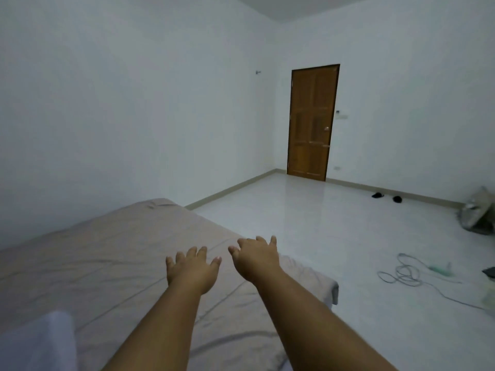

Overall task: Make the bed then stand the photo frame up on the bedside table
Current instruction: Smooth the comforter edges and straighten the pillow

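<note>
Both arms were stretched over the bed (101, 253), the left hand (191, 269) and right hand (255, 259) spread open, palms down, nothing gripped. The bed-making step was judged in hand: creases in the sheet (150, 287) called for smoothing. No frame or bedside table was seen

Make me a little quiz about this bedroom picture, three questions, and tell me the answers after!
1. True or false: the left hand and the right hand are both holding something.
2. Is the brown door open or closed?
3. What lies on the floor by the far wall: A) black slippers, B) a ball, C) a book?

Key:
1. False. Both hands are open and empty, fingers spread over the beige sheet.
2. Closed.
3. A.
</note>
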